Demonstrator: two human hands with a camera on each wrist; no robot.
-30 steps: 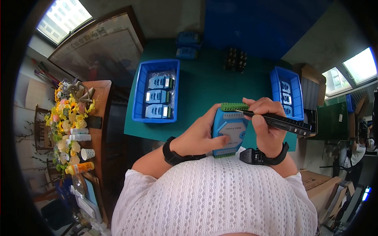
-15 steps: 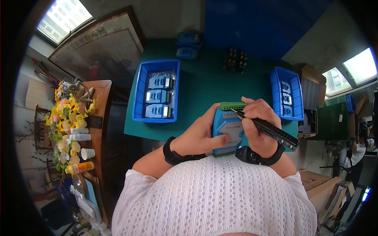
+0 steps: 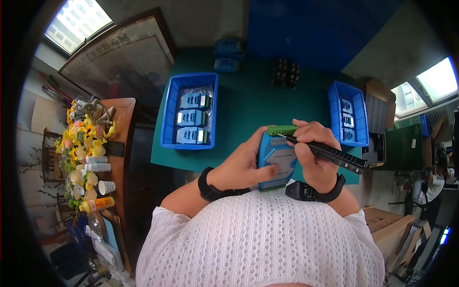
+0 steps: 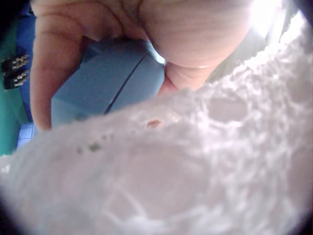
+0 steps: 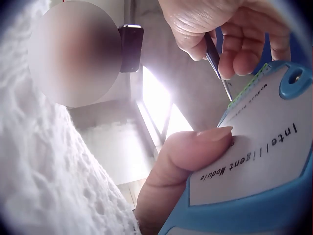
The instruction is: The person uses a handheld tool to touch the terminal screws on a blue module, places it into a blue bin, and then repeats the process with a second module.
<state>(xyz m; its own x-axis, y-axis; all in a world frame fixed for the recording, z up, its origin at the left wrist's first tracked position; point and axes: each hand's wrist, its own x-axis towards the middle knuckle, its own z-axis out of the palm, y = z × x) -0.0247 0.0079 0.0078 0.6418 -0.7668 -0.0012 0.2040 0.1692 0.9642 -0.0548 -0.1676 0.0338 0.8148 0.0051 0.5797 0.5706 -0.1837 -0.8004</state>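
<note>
A blue module [image 3: 279, 165] with a pale label reading "Intelligent Module" [image 5: 259, 147] is held upright near the chest by my left hand [image 3: 239, 165]. The left thumb [image 5: 200, 149] lies across the label; fingers wrap the module's blue side [image 4: 110, 81] in the left wrist view. Along its far edge runs a green terminal block [image 3: 282, 129]. My right hand [image 3: 318, 153] pinches a black screwdriver [image 3: 334, 155], its handle angling down to the right. The thin metal shaft [image 5: 225, 89] has its tip right at the terminal block.
On the green table [image 3: 248, 105], a blue bin [image 3: 166, 115] at left holds three similar modules. Another blue bin [image 3: 364, 122] with modules stands at right. Dark small parts [image 3: 286, 73] and more blue modules [image 3: 226, 64] sit at the back. A side table with flowers [image 3: 86, 143] is at far left.
The right hand has shifted slightly left with the screwdriver, and the tip has moved left along the terminal block. The handle dipped, then rose partway. The left hand and module are nearly still.
</note>
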